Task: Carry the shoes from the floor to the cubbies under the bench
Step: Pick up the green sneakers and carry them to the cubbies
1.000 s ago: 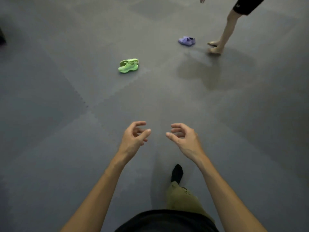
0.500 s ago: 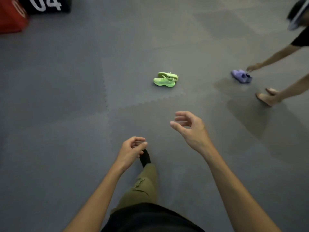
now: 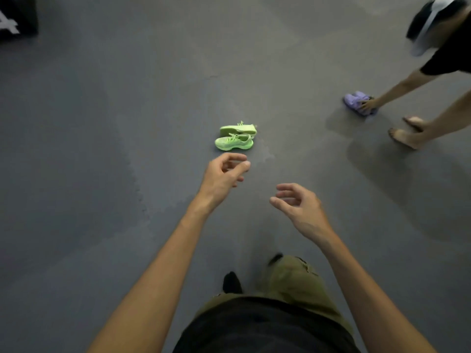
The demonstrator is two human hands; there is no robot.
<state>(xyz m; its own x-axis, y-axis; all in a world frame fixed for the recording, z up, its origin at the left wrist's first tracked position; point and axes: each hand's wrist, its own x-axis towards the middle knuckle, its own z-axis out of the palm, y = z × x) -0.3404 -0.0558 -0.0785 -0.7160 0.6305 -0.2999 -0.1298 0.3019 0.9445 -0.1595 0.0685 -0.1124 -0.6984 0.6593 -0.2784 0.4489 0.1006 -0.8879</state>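
- Now, both hands are empty and loosely cupped above the floor, fingers curled and spread with nothing between them.
- Just left of the frame's centre, the left hand reaches furthest forward, its thumb and fingertips pointing toward the green shoes and sitting just below them in the picture (not touching them).
- Right of centre and a little lower in the frame, the right hand is held palm-inward, fingers bent and apart, well short of the shoes.
- Both bare forearms run down to the bottom edge of the frame, either side of olive trousers and a dark-socked foot.
- Slightly above centre, the green shoes lie as a pair on the floor: the nearer one stands upright on its sole with laces showing, the farther one lies tipped on its side just behind it, and the two look to be touching.
- At the upper right, a second pair, the purple shoes, is on the floor with another person's hand on it; that person's bare feet stand just to the lower right of them.
- In the upper left corner, a dark box with white markings sits at the frame's edge.
- Neither a bench nor cubbies appear anywhere in the view.
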